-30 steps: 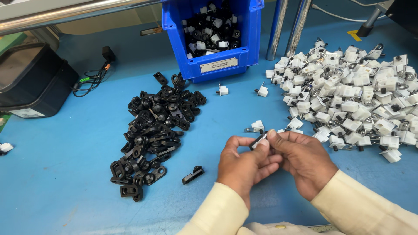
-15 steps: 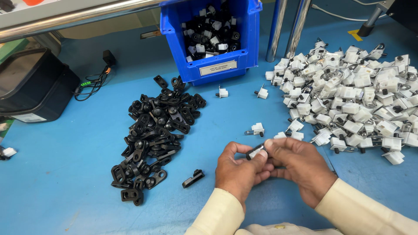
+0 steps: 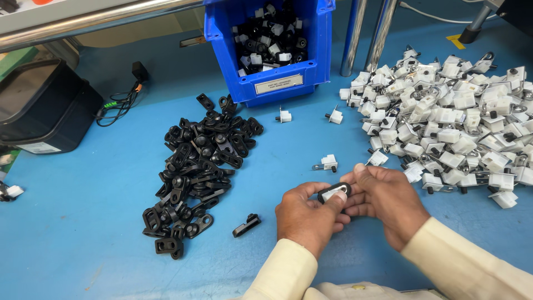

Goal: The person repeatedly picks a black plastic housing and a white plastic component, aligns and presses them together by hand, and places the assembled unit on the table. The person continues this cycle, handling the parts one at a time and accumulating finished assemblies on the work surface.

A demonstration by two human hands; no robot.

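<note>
1. The left hand (image 3: 304,214) and right hand (image 3: 388,200) meet just above the blue table (image 3: 83,250), fingers curled shut around one small part (image 3: 334,191), a black clip with a white piece showing inside it. Both thumbs and forefingers pinch it between them.
2. Compared with a second ago, the hands sit lower and closer to the body, and the part now looks seated: earlier a thin white-and-metal piece stuck out between the fingertips, while now black and white read as one compact unit. My judgement is that the two halves have just been pressed together.
3. Just left of the hands, one loose black clip (image 3: 246,225) lies alone on the table.
4. Beyond the fingers, a single white piece (image 3: 327,163) lies near, with two more white pieces farther up.
5. To the left spreads the pile of black clips (image 3: 194,166); to the right, the larger heap of white pieces (image 3: 449,122).
6. Farthest back stands a blue bin (image 3: 272,83) holding mixed black-and-white parts, and a black case (image 3: 39,111) at far left.
</note>
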